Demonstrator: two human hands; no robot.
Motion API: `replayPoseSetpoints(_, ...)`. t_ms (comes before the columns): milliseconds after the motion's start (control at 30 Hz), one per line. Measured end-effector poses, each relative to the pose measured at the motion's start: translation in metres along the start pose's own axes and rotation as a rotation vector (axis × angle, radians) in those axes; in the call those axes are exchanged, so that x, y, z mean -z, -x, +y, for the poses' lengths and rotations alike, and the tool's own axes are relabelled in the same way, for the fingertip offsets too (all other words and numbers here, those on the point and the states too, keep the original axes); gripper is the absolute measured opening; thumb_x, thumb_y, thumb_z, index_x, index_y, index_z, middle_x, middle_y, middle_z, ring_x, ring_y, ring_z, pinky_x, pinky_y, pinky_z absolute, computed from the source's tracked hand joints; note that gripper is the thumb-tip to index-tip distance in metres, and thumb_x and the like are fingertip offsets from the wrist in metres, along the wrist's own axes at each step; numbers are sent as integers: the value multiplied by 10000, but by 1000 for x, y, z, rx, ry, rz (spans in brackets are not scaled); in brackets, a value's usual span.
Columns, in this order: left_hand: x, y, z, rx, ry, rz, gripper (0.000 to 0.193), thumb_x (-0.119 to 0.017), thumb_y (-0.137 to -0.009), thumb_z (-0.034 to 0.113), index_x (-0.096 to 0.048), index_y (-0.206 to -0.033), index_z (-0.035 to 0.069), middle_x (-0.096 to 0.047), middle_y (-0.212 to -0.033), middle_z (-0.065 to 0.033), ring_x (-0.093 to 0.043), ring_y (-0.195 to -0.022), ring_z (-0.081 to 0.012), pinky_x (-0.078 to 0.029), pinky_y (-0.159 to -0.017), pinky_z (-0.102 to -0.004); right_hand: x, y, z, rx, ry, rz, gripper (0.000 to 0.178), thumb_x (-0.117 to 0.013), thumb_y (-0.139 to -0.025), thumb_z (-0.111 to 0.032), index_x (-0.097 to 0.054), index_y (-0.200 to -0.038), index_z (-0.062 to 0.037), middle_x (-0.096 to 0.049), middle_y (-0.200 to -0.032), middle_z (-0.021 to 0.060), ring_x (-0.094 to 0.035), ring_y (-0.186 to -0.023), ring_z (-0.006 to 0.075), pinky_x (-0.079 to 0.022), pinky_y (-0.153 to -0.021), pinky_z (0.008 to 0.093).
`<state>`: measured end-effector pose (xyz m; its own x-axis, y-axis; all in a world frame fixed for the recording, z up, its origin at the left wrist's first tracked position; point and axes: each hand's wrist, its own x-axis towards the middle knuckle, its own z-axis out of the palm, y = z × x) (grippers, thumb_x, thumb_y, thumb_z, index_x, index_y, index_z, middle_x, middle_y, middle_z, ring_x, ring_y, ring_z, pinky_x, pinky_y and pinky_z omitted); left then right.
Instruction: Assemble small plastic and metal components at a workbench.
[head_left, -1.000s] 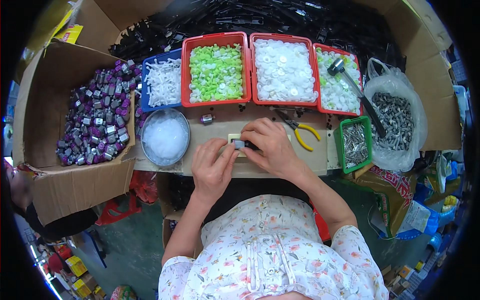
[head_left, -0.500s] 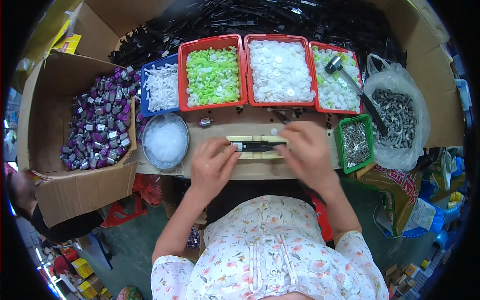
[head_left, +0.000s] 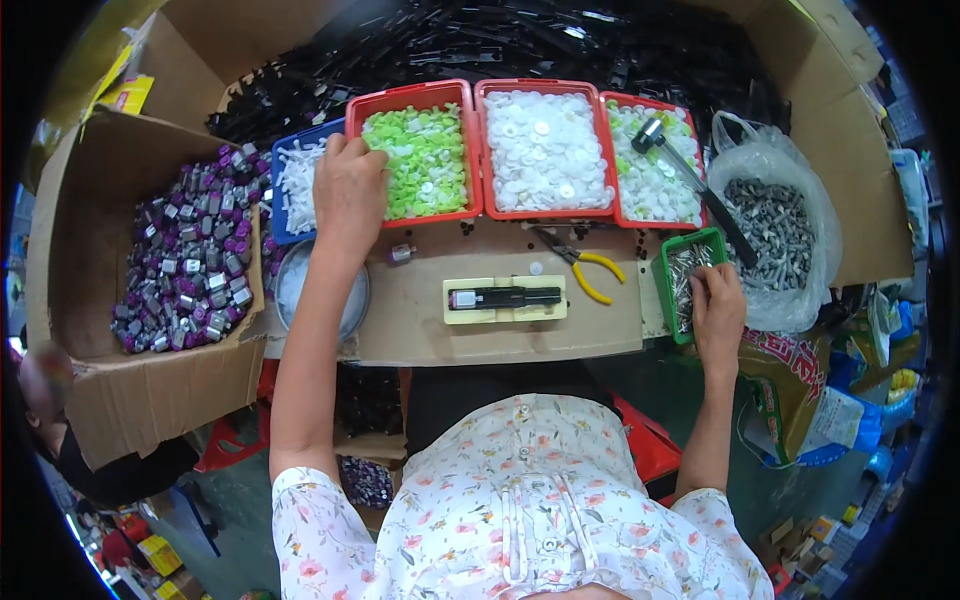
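My left hand (head_left: 349,193) reaches over the blue bin (head_left: 287,238) of white plastic pieces, beside the left red bin (head_left: 420,216). Its fingers are curled down, and whatever they hold is hidden. At the right, my right hand (head_left: 719,308) dips into the green tray (head_left: 661,285) of thin metal pins (head_left: 686,262). Thumb and fingers are drawn together there; I cannot make out what is between them. Between the hands, a cream fixture (head_left: 505,316) lies on the cardboard-covered bench. It carries a black elongated part (head_left: 520,297) with a small silver-and-purple motor (head_left: 464,299) at its left end.
Yellow-handled pliers (head_left: 596,270) and a loose motor (head_left: 401,254) lie behind the fixture. A hammer (head_left: 700,185) rests across the right red bin (head_left: 655,160) and a bag of grey parts (head_left: 775,225). Left stand a motor carton (head_left: 80,260) and a round bowl (head_left: 357,305), partly behind my forearm.
Both hands have left the black part on the fixture. The left moved up and left to the blue bin; the right moved right into the green tray. The pliers are now uncovered.
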<state>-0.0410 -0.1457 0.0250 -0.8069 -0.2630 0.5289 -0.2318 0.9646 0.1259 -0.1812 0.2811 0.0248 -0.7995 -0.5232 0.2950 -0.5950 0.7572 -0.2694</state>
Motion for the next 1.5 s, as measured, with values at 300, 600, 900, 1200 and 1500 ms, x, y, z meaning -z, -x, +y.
replayPoseSetpoints(300, -4, 1, -4, -2, 60, 3, 77, -699, -732, -25, -711, -806, -8, -642, -813, -126, -563, -844, -315, -482, -771, -408, -5, -7, 4, -44, -138, 53, 57, -660, -823, 6, -620, -851, 34, -584, -809, 136, -613, -701, 272, -471, -636, 369)
replayPoseSetpoints(600, -13, 3, -4, 46, 58, -1, 73, -680, -791, -18, -698, -862, -18, -669, -836, -144, -572, -826, -320, -473, -755, -405, 10, -9, -40, -39, -405, 65, 65, -660, -811, 22, -604, -845, 22, -575, -810, 93, -563, -675, 188, -454, -628, 310)
replayPoseSetpoints(900, 21, 16, 40, 351, 460, 81, 58, -668, -891, 36, -681, -915, -16, -670, -822, -88, -619, -731, -182, -480, -646, -324, -15, -32, -128, 290, -690, 9, 114, -683, -765, 39, -620, -852, -2, -582, -826, 87, -600, -690, 201, -478, -619, 308)
replayPoseSetpoints(1200, 28, 54, 108, 712, 1243, 25, 82, -649, -956, 68, -640, -1007, 4, -694, -919, -26, -629, -810, -69, -460, -680, -199, -45, -40, -186, 351, -753, 8, 122, -710, -734, 0, -624, -814, -28, -575, -788, 69, -603, -638, 198, -455, -569, 323)
replayPoseSetpoints(1500, 29, 61, 125, 694, 1252, -5, 82, -636, -957, 39, -636, -1006, -27, -658, -898, -18, -584, -808, -63, -476, -713, -215, -47, -33, -180, 331, -715, 34, 119, -711, -729, 2, -623, -804, -25, -572, -781, 73, -607, -623, 208, -457, -559, 337)
